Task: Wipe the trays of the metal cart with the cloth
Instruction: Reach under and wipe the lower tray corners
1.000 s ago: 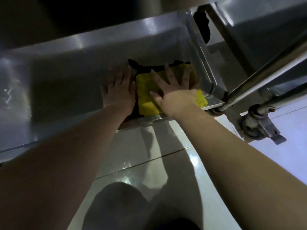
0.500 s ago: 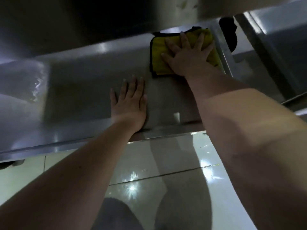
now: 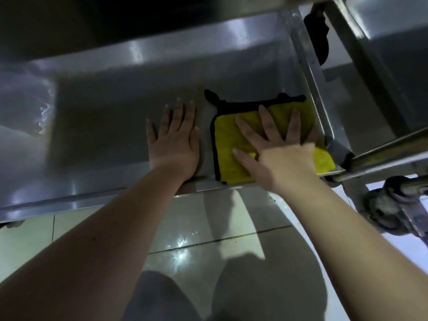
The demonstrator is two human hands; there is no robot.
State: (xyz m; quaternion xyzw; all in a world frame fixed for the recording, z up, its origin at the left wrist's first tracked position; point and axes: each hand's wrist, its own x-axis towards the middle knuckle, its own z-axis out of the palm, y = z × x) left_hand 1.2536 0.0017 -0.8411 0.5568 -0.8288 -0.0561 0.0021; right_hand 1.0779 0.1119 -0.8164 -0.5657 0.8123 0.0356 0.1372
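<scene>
A yellow cloth (image 3: 228, 144) with a black edge lies folded in the near right corner of the low metal cart tray (image 3: 111, 117). My right hand (image 3: 278, 149) presses flat on the cloth with fingers spread. My left hand (image 3: 173, 142) rests flat on the bare tray floor just left of the cloth, fingers straight. An upper tray of the cart overhangs the far side and shades the back of the low tray.
The cart's upright post (image 3: 310, 84) and a slanted rail (image 3: 389, 147) stand right of the cloth. A caster wheel (image 3: 393, 205) sits at the lower right. Glossy floor tiles (image 3: 203, 228) lie below the tray's near rim, with my knees at the bottom.
My right hand has pulled the cloth from the far right corner back to the near right corner of the tray. My left hand stays flat on the tray floor.
</scene>
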